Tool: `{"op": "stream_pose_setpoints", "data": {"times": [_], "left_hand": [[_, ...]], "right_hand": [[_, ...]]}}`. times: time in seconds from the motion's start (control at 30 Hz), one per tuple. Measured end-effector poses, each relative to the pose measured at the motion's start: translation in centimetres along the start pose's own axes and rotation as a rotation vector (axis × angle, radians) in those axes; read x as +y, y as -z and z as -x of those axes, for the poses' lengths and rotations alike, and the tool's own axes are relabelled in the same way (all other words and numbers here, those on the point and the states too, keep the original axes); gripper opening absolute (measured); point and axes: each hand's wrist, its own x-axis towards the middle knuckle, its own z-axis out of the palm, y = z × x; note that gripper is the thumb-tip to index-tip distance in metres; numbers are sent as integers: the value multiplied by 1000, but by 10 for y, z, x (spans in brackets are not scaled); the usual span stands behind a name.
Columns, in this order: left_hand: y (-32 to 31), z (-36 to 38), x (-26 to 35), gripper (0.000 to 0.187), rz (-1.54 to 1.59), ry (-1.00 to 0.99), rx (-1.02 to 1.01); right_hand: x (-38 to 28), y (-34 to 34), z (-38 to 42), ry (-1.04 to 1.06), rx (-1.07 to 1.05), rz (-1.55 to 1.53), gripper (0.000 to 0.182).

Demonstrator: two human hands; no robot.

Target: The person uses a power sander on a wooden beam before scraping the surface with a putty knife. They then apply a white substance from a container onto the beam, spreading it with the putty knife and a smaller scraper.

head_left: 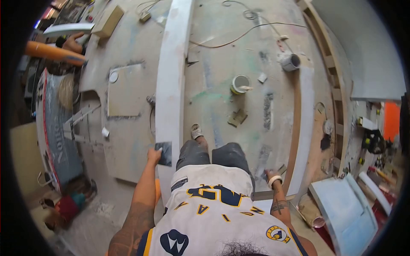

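A long white-painted beam runs away from me on the left. My left hand is at its near end, closed on the edge of a dark, square sheet of sandpaper that lies flat over the white surface. Low at my right side is my right hand, a pale band at its wrist and its fingers curled. I cannot tell what those fingers hold. Close by that hand stands a second white-topped beam with a bare brown side.
Between the beams are an open paint can with a brush, a brown block and a cable. Another can sits at the right beam's far end. A person's hand shows at upper left; another person is at lower left.
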Motion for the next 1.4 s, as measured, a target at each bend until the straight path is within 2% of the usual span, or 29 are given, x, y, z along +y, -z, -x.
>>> {"op": "stream_pose_setpoints", "data": {"times": [0.03, 0.07, 0.1, 0.17, 0.2, 0.23, 0.27, 0.3, 0.33, 0.37, 0.4, 0.47, 0.5, 0.57, 0.6, 0.63, 0.7, 0.77, 0.8, 0.83, 0.9, 0.97, 1.0, 1.03, 1.1, 1.17, 1.3, 1.4], "left_hand": [[9, 12, 32, 50, 21, -39, 59], [14, 15, 49, 47, 38, -86, 119], [9, 7, 48, 43, 98, -133, 79], [-10, -18, 53, 36, 217, -241, -5], [-5, -4, 77, 26, 225, -234, -23], [-5, 2, 93, 24, 278, -188, -84], [-11, 5, 105, 23, 328, -140, -150], [-22, 7, 116, 22, 378, -87, -219], [-36, 12, 123, 22, 362, -75, -228], [-52, 20, 124, 22, 345, -53, -235], [-69, 26, 130, 22, 335, -33, -231], [-100, 46, 154, 21, 438, 32, -192], [-121, 58, 157, 20, 422, 74, -176], [-155, 91, 173, 25, 593, 237, -262], [-162, 116, 223, 24, 890, 336, -191], [-192, 126, 195, 25, 856, 341, -235], [-219, 152, 196, 29, 779, 372, -338], [-229, 170, 202, 27, 835, 485, -454], [-230, 177, 208, 27, 861, 535, -514], [-231, 178, 212, 27, 892, 560, -493], [-227, 178, 224, 26, 948, 604, -455], [-208, 173, 239, 26, 1020, 682, -464], [-201, 167, 246, 26, 1063, 717, -463], [-197, 166, 247, 26, 1071, 688, -458], [-191, 165, 241, 27, 1091, 619, -431], [-196, 170, 229, 26, 1123, 597, -367], [-214, 196, 195, 24, 1345, 639, -354], [-244, 225, 154, 25, 1400, 630, -300]], "right_hand": [[13, -10, -41, 157, 213, -28, 39], [-13, 7, -35, 190, 196, -112, 38], [-59, 33, -25, 222, 183, -203, 38], [-94, 47, -65, 295, 164, -98, 36], [-102, 52, -88, 327, 154, -45, 35], [-108, 47, -116, 429, 188, -82, 36], [-115, 43, -156, 476, 112, 18, 39], [-144, 52, -168, 400, -62, 32, 44], [-163, 45, -183, 371, -32, 56, 47], [-193, 43, -209, 274, -182, 211, 49], [-202, 31, -245, 564, -199, 264, 49], [-261, 19, -276, 513, -365, 480, 49], [-275, 1, -312, 519, -420, 348, 52], [-289, -37, -374, 454, -507, 110, 55], [-302, -49, -394, 382, -514, -41, 54], [-314, -60, -413, 314, -520, -208, 55], [-336, -75, -442, 196, -542, -535, 58], [-374, -60, -436, 29, -570, -808, 66], [-381, -63, -449, 33, -575, -912, 73], [-389, -66, -459, 66, -521, -997, 72], [-397, -68, -481, -98, -562, -1162, 59], [-403, -70, -483, -151, -395, -1355, 48], [-398, -72, -492, -224, -438, -1278, 42], [-392, -74, -502, -137, -453, -1249, 41], [-391, -75, -507, -121, -283, -1130, 36], [-386, -75, -522, -83, -295, -1081, 32], [-380, -77, -545, 29, -270, -1018, 36], [-399, -84, -482, 12, -120, -1013, 47]]}}
